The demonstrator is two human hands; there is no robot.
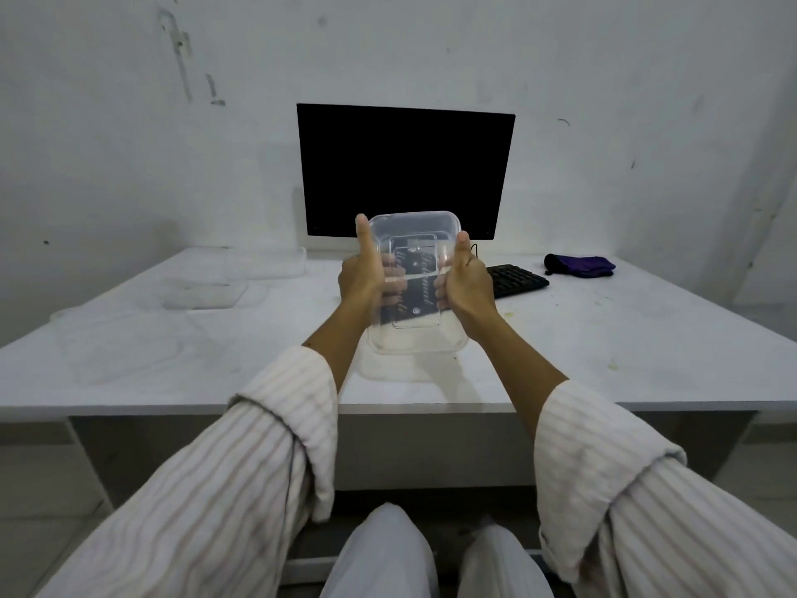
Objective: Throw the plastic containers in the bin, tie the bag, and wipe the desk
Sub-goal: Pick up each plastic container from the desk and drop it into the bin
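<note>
Holding a clear rectangular plastic container (416, 295) up in front of a black flat computer monitor (405, 170), you grip it from both sides above the white desk (604, 351). Your left hand (360, 278) clasps the container's left edge, thumb pointing up along the wall and fingers curled round behind, visible through the plastic. Your right hand (463, 287) grasps the opposite edge in the same way, thumb raised and fingers wrapped behind. The container is tilted so its opening faces you, its upper rim overlapping the monitor's lower edge, and dark cursive lettering shows through its base. It is lifted clear of the desk, in front of the monitor.

Left of the monitor, more clear plastic containers and lids (202, 291) lie on the desk, some stacked; their number is hard to tell against the pale surface. Just right of the monitor's base, a black keyboard (515, 280) sits partly hidden behind your right hand. Farther right of the monitor, a dark purple cloth (580, 265) lies bunched on the desk. Rolled-up cream striped sleeves (284, 425) cover both forearms, and pale trouser knees (388, 554) show below the desk's front edge. A scuffed white wall (172, 123) stands behind the monitor.
</note>
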